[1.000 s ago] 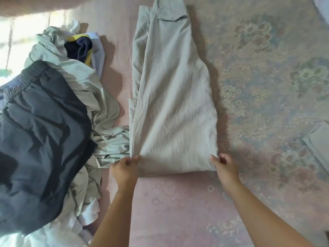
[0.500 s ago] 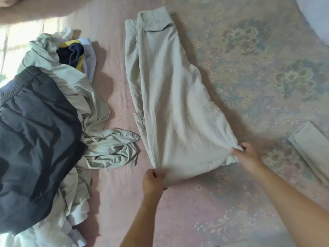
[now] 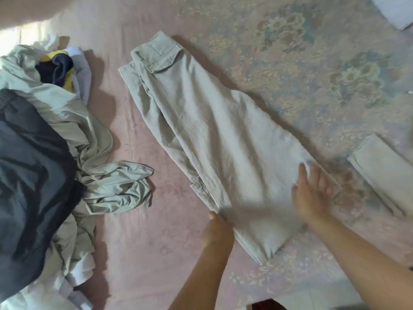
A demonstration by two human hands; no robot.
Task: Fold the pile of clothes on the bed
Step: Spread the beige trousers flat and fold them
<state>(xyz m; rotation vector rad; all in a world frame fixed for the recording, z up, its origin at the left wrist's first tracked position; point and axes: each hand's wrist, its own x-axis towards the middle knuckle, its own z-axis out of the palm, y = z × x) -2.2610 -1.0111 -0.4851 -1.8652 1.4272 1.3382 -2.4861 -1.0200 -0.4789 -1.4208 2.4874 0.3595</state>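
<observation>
Beige trousers (image 3: 207, 135), folded lengthwise, lie slanted across the pink floral bedsheet (image 3: 138, 253), waistband far left and leg ends near right. My left hand (image 3: 218, 230) grips the trousers' left edge close to the leg ends; its fingers are blurred and partly hidden by the cloth. Fingers spread, my right hand (image 3: 312, 194) rests flat on top of the trousers near their right edge. The unfolded pile (image 3: 44, 142) sits at the left: a dark grey garment over beige ones, with a navy and yellow piece (image 3: 58, 70) behind.
A folded beige garment (image 3: 382, 175) lies at the right edge of the bed, just beyond my right hand. A white item (image 3: 393, 10) shows at the top right corner. Floor tile shows past the bed's near edge at the bottom right.
The trousers' leg ends swung to the right, so the garment now lies slanted. My right hand let go of the hem corner and now lies flat on the cloth.
</observation>
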